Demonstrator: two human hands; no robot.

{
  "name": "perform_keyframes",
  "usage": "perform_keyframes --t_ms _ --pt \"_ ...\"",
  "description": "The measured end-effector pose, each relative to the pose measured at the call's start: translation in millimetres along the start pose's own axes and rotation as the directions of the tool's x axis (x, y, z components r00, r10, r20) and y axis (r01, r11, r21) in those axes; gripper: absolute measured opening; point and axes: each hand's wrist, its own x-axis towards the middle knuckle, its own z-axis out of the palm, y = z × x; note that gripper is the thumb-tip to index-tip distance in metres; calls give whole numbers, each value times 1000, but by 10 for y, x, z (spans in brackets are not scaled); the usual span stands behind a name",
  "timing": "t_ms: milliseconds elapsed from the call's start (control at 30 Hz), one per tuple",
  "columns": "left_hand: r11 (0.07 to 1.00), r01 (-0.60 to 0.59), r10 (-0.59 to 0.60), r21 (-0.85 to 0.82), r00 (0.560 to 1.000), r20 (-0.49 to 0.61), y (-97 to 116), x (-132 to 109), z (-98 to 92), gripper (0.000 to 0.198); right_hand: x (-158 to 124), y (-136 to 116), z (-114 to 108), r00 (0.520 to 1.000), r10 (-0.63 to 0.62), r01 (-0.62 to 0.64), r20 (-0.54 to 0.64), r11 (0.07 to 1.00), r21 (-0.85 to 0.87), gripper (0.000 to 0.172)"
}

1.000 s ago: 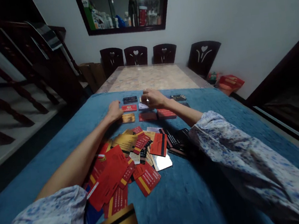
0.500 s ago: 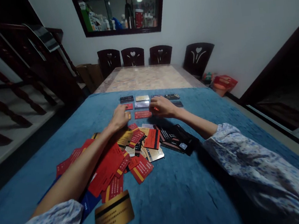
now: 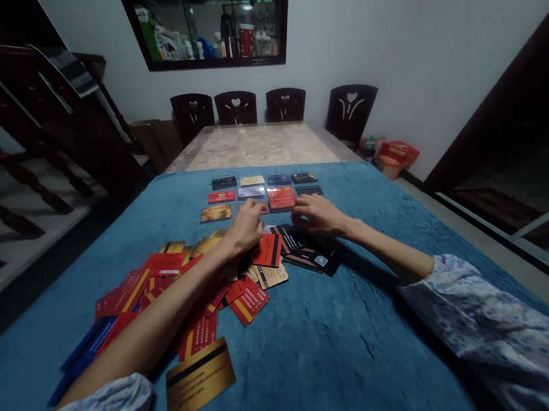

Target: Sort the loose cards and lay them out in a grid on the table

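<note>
My left hand [image 3: 247, 225] is closed, its fingers bent down at a red card [image 3: 262, 207] in the nearest row, which it largely covers. Just right of that lies an orange-red card stack [image 3: 281, 198]. My right hand [image 3: 320, 216] is closed too, its curled fingertips by that stack's right edge and above black cards [image 3: 304, 248]. What either hand pinches is hidden. Under my left forearm spreads a loose heap of mostly red cards [image 3: 249, 300]. A gold card stack [image 3: 215, 213] sits left of my left hand.
Farther back stand more small card piles, among them a red one [image 3: 221, 196] and a silver one [image 3: 251, 193]. A single gold card [image 3: 200, 381] lies near me on the blue cloth [image 3: 313, 361]. Dark chairs [image 3: 286, 104] line the table's far end.
My left hand has moved right, from the gold stack to the red card, uncovering the gold stack. My right hand has drawn slightly back and right, uncovering the orange-red stack. The view has shifted a little.
</note>
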Motion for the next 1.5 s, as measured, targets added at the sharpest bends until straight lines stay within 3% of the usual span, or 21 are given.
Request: perform_keyframes --t_ms 267,500,700,1033,1367,1500 --pt "995 -103 103 -11 991 80 261 -18 234 32 -433 16 -12 999 -5 5 -41 1000 3 15" --pt "978 -181 148 101 952 267 522 -3 263 34 -687 8 -18 999 31 -31 -30 999 22 18" --pt "974 -206 155 97 912 380 698 62 310 37 -807 7 -35 997 71 -72 11 997 38 18" --pt "976 -186 117 110 883 454 725 162 448 47 -777 -104 -179 973 147 -146 180 989 -20 30" --pt "966 -206 127 154 903 410 749 125 461 38 -728 -289 -289 941 232 -221 247 973 -73 51" --pt "969 -194 121 150 910 397 749 114 467 37 -718 -307 -282 932 256 -241 258 967 -86 52"
